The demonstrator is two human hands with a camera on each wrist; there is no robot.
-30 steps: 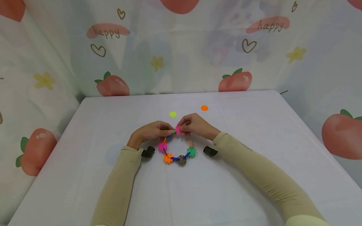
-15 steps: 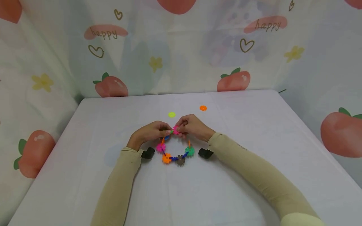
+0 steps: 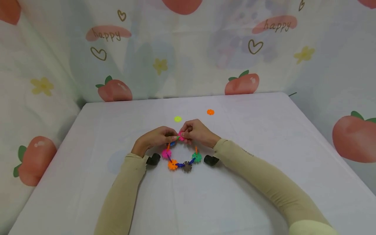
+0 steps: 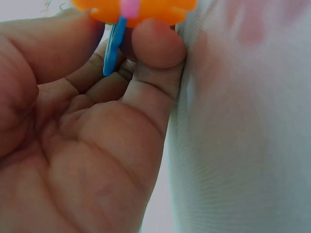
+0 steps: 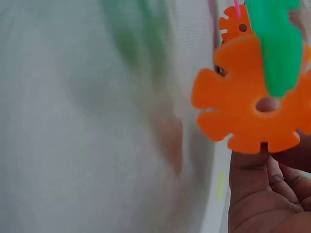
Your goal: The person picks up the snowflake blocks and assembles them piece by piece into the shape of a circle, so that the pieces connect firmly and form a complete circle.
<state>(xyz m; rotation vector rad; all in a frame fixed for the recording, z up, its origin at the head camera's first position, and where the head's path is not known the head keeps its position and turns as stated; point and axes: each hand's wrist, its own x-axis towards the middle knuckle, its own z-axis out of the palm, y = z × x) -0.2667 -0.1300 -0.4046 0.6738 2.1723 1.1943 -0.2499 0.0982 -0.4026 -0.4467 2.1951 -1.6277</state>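
Slotted plastic snowflake discs are joined in a curved chain between my two hands. My left hand [image 3: 157, 135] pinches the chain near a green disc [image 3: 177, 138], with a blue disc [image 3: 172, 143] just under its fingers. In the left wrist view, the blue disc [image 4: 114, 46] stands edge-on between thumb and fingers, below an orange disc [image 4: 155, 10]. My right hand [image 3: 201, 132] pinches a pink disc [image 3: 181, 135] that meets the green one. From there the chain hangs through magenta [image 3: 166, 153], orange [image 3: 172, 164], brown [image 3: 187, 166] and teal [image 3: 197, 157] discs.
A loose yellow disc [image 3: 178, 119] and a loose orange disc [image 3: 210, 112] lie on the white-covered table [image 3: 235, 195] beyond the hands. Black wrist cameras, left [image 3: 153, 159] and right [image 3: 211, 160], sit under the wrists. A printed curtain [image 3: 188, 49] rises behind the table.
The right hand has moved slightly left, bringing the pink disc closer to the left fingers. The whole head view has shifted a little. Both hands keep their pinch.
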